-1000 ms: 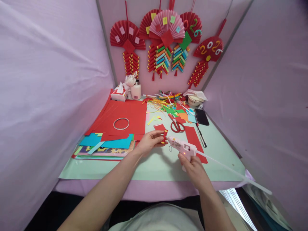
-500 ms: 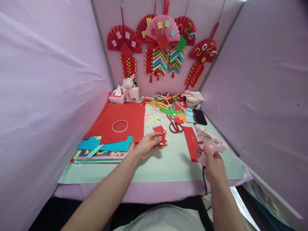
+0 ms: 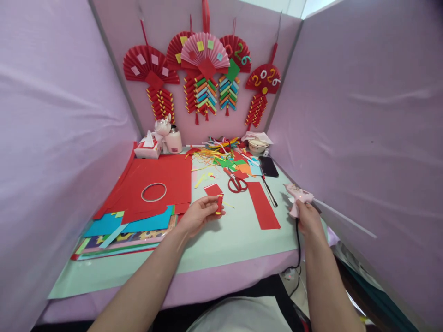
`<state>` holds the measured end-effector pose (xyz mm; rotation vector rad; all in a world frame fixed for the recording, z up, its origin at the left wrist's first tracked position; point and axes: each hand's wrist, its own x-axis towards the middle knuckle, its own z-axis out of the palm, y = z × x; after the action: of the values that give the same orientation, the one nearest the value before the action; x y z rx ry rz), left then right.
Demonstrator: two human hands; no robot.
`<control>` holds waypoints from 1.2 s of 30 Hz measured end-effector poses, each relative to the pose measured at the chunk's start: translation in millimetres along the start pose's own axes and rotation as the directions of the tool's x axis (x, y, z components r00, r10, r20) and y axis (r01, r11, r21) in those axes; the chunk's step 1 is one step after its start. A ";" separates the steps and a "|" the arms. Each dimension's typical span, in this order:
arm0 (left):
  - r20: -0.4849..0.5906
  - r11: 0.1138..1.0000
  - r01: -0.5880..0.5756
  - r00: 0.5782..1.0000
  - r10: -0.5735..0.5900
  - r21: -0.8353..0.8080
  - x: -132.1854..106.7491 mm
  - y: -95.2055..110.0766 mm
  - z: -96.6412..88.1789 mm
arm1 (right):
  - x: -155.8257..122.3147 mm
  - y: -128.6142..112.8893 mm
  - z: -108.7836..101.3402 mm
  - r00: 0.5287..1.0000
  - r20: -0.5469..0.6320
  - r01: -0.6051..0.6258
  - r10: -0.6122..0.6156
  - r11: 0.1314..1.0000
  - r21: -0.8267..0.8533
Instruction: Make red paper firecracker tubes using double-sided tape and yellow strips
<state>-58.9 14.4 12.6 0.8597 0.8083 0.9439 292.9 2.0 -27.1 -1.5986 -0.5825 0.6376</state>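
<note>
Between the thumb and fingers of my left hand [image 3: 200, 216] stands a small red paper roll [image 3: 219, 204] with yellow ends. My right hand [image 3: 309, 220] is wrapped round the handle of a pale pink glue gun [image 3: 298, 194] at the table's right edge. The gun's nozzle points up and to the left, and a white glue stick [image 3: 346, 219] sticks out behind it. A black cord [image 3: 298, 244] hangs from its handle. A red paper strip [image 3: 263, 205] lies between my two hands. Just beyond the roll is a small red paper piece [image 3: 213, 189].
Red-handled scissors [image 3: 237, 185], a dark pen-like tool [image 3: 269, 191] and a black phone [image 3: 268, 166] lie on the right. Large red sheets [image 3: 121, 184] with a tape ring [image 3: 153, 192] cover the left. Behind stand a tissue box [image 3: 148, 146], a bottle [image 3: 174, 140] and a bowl [image 3: 257, 146].
My right hand has moved the glue gun right, away from the red strip, uncovering the dark pen-like tool. The view has turned right. My left hand still holds the roll.
</note>
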 end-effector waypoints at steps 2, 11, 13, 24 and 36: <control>-0.001 1.000 -0.007 1.000 0.007 -0.003 0.3 -0.1 -0.3 | 2.0 3.8 2.0 0.997 -0.061 0.041 -0.055 0.976 -0.212; -0.013 0.999 -0.033 0.999 0.033 0.001 -2.2 2.3 -0.1 | -8.8 6.6 -0.6 0.930 -0.050 0.187 -0.365 0.584 -0.790; -0.021 0.999 -0.044 0.999 0.044 0.013 -3.2 2.8 -0.1 | -12.6 5.2 -3.4 0.899 -0.012 0.246 -0.437 0.529 -0.812; -0.008 0.831 -0.204 0.970 0.244 0.518 42.0 10.0 49.6 | -66.1 -19.8 37.5 0.394 0.747 0.919 -0.536 0.237 -0.315; -0.020 0.574 -0.190 0.940 0.339 0.796 130.2 -42.3 96.8 | -73.6 -4.6 33.5 0.393 0.763 0.919 -0.513 0.241 -0.312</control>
<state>86.8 94.4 -9.4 1.7408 1.3154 0.9219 216.6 -24.4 -20.1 -1.5050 -2.1474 -0.0119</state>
